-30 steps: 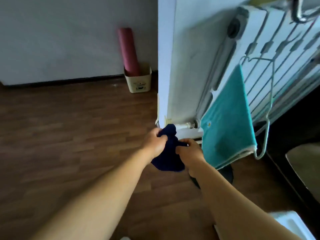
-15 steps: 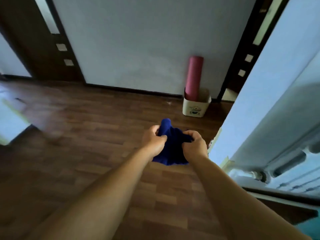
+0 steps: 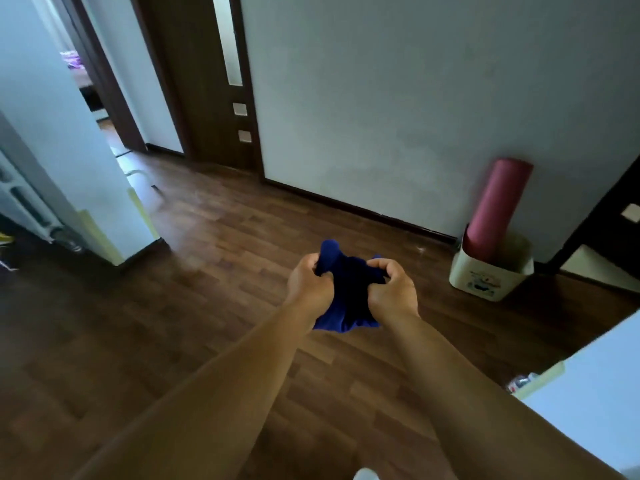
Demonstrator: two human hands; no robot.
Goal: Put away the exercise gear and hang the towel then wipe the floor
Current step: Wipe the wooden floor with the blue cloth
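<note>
Hands meet in the middle of the view, both gripping one bunched dark blue cloth (image 3: 346, 292) held out in front of the body above the wooden floor (image 3: 214, 258). The left hand (image 3: 310, 285) has its fingers curled over the cloth's upper left edge, where a rounded fold sticks up past the knuckles. The right hand (image 3: 393, 289) clutches the opposite side, fingers bent inward into the fabric. Between the two fists the cloth sags in dark folds, and its lower hem hangs just below the wrists. Both forearms are bare and reach forward from the bottom of the view.

Well apart to the right, a rolled pink exercise mat (image 3: 495, 209) stands upright in a cream bin (image 3: 488, 278) with a small printed picture on its front. The mat leans against the pale wall (image 3: 398, 98), and the bin sits on the floor at the wall's dark skirting. To the left of the wall is a dark brown door (image 3: 204, 81) with a narrow glass strip and two small square panes. Farther left, a white wall corner (image 3: 69, 161) juts in, with part of a white radiator (image 3: 24, 206) beside it at the left edge.
</note>
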